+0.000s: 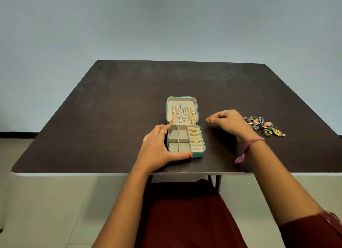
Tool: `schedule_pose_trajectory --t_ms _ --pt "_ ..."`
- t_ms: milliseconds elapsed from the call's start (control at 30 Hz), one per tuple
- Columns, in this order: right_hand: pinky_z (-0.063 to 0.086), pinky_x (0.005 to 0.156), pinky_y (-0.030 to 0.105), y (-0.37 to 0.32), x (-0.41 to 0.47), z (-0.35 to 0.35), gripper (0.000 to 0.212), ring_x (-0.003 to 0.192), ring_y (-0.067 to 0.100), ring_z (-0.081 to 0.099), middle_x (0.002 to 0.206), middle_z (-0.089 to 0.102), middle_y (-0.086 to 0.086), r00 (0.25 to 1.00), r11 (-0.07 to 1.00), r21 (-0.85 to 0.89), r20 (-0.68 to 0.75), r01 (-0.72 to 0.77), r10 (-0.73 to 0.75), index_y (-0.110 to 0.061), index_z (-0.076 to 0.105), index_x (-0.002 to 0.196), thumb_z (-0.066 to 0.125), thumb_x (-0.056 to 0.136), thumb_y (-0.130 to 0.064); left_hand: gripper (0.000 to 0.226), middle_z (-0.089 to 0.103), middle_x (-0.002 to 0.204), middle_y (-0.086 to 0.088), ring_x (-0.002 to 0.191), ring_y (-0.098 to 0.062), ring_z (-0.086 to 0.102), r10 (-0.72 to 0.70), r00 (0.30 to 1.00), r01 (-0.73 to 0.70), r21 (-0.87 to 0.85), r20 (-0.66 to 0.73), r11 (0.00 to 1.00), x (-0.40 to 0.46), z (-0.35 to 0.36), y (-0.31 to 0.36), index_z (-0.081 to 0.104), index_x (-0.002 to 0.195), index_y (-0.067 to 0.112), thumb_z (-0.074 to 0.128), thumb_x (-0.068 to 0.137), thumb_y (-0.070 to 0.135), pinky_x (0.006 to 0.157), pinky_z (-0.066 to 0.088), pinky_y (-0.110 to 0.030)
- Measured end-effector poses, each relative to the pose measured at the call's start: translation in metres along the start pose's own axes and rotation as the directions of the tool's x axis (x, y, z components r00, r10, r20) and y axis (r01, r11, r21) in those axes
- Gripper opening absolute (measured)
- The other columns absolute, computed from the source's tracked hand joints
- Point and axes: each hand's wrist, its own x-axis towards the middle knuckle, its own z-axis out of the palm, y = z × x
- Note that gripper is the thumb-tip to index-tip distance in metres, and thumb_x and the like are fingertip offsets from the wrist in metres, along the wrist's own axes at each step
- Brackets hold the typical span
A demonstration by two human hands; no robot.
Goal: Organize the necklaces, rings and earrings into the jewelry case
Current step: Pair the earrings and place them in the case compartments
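On dark table (92, 118), teal jewelry case (202, 146) open, necklaces (182, 114) in lid, three gold rings (194, 134) in roll. My left hand (157, 148) braces case, fingers straight. Right hand (229, 121) pinches small gold ring (207, 119); earrings (262, 124) piled beyond.

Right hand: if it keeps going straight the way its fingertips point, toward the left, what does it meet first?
Probably the jewelry case. The right hand, pinching a small gold piece, points left at the case's right edge near the hinge, with bare table between. Its height above the table is unclear, so it might pass over the rim.
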Motion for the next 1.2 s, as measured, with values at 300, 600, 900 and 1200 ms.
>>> schedule_pose_trajectory --t_ms 300,600,900,1200 --pt "0.045 0.093 0.022 -0.026 -0.046 -0.010 0.012 0.103 0.010 0.063 0.101 0.073 -0.001 0.868 0.998 0.038 0.495 -0.045 0.020 -0.014 0.074 0.095 0.066 0.086 -0.012 0.115 0.034 0.141 0.018 0.131 -0.013 0.030 0.009 1.000 -0.009 0.009 -0.003 1.000 0.000 0.001 0.000 0.024 0.149 0.031 0.076 0.053 0.070 0.106 0.032 -0.036" --pt "0.046 0.091 0.030 -0.040 -0.048 0.005 0.014 0.094 0.011 0.058 0.097 0.069 -0.004 0.894 0.974 -0.225 0.443 0.034 0.071 -0.017 0.072 0.099 0.065 0.089 -0.023 0.115 0.035 0.140 0.018 0.130 -0.011 0.030 0.016 1.000 -0.016 0.012 -0.009 1.000 0.000 0.001 0.000 0.024 0.149 0.032 0.076 0.053 0.069 0.105 0.032 -0.034" --pt "0.044 0.071 0.020 -0.040 -0.051 0.009 0.010 0.079 0.002 0.058 0.083 0.067 -0.013 0.926 0.967 -0.244 0.378 0.076 0.023 -0.020 0.074 0.093 0.071 0.084 -0.023 0.117 0.036 0.139 0.017 0.129 -0.010 0.033 0.027 1.000 -0.027 0.009 -0.011 1.000 0.001 0.000 -0.001 0.025 0.148 0.030 0.075 0.051 0.072 0.109 0.033 -0.037" --pt "0.046 0.062 0.019 -0.015 -0.054 0.017 0.018 0.068 0.005 0.057 0.080 0.067 -0.003 0.984 0.996 -0.062 0.172 0.067 -0.055 -0.020 0.065 0.083 0.081 0.073 -0.021 0.116 0.035 0.139 0.018 0.128 -0.010 0.030 0.026 1.000 -0.026 0.001 -0.017 1.000 0.000 0.000 0.000 0.024 0.148 0.031 0.077 0.053 0.068 0.107 0.032 -0.036"
